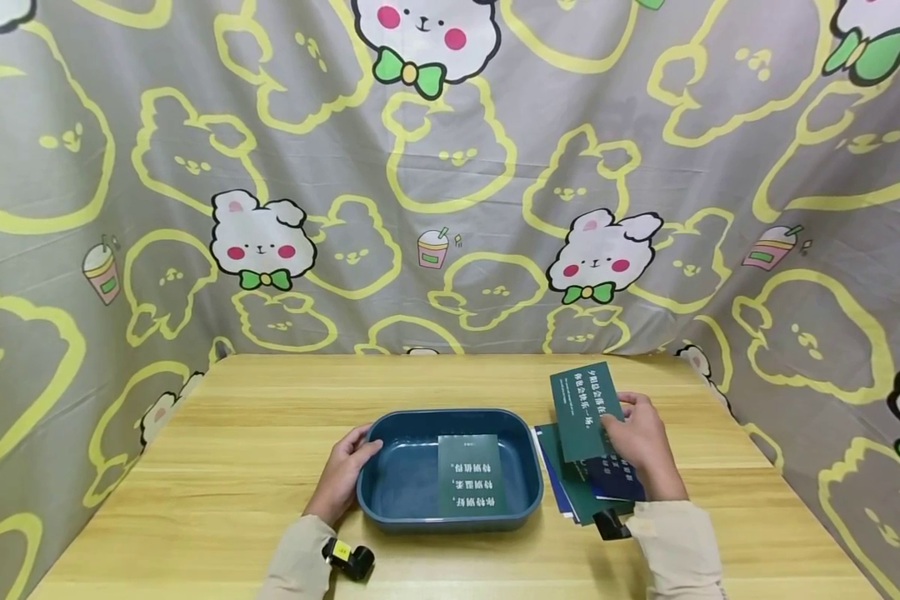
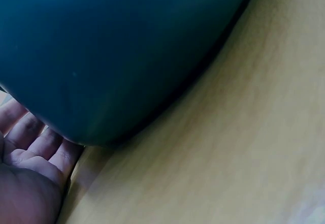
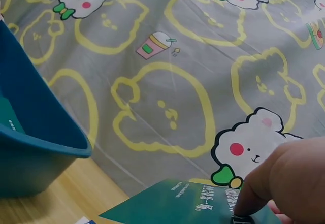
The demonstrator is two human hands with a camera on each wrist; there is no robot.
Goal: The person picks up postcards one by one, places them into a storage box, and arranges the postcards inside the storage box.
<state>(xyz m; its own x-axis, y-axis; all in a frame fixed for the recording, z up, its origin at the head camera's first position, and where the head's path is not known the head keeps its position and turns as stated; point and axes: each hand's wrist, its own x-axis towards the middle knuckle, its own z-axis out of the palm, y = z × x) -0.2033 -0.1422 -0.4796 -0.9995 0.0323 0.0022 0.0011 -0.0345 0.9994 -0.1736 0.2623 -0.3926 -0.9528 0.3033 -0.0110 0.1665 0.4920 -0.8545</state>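
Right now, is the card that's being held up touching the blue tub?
Apart. The right wrist view shows it plainly: bits of table and curtain show between the held-up card and the tub.

the card [image 1: 576, 417] in the right hand [image 1: 642, 439] is smooth, matt paper, like the cards [image 1: 583, 498] below it. left of that grip, the tray [image 1: 401, 471] looks glossy plastic; beneath, the table [image 1: 195, 500] smooth wood; beyond, the curtain [image 1: 487, 242] creased, matt cloth.

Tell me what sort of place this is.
Probably a makeshift tabletop recording booth: a cartoon-patterned cloth hangs behind and on both sides of a wood-grain table, and a small black device, likely a camera, sits at the left wrist.
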